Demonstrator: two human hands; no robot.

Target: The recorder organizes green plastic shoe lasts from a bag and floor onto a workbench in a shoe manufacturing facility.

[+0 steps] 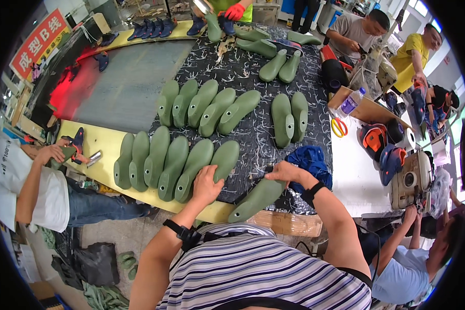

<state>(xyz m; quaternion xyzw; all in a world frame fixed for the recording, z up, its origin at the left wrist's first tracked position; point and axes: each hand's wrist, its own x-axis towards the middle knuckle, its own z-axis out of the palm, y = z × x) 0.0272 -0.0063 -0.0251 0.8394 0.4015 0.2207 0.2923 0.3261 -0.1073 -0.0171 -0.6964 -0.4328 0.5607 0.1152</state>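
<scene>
My left hand (207, 184) grips the lower end of a green shoe last (226, 156), the rightmost in a near row of several green lasts (156, 159) lying side by side, toes pointing away. My right hand (284, 174) has its fingers closed around the far end of another shoe last (258, 199), tilted at the table's front edge, its other end toward my waist. Next to that hand lies a crumpled blue cloth (308, 164). A second row of lasts (202, 103) stands behind the near row, and a pair of lasts (281, 120) lies to its right.
Beyond the black table cover (243, 72) runs a grey conveyor belt (134, 82) holding navy shoes along its far edge. A bottle (349, 103) and orange scissors (339, 127) rest on the white table at right. Co-workers stand left and far; others sit right near sewing machines (412, 181).
</scene>
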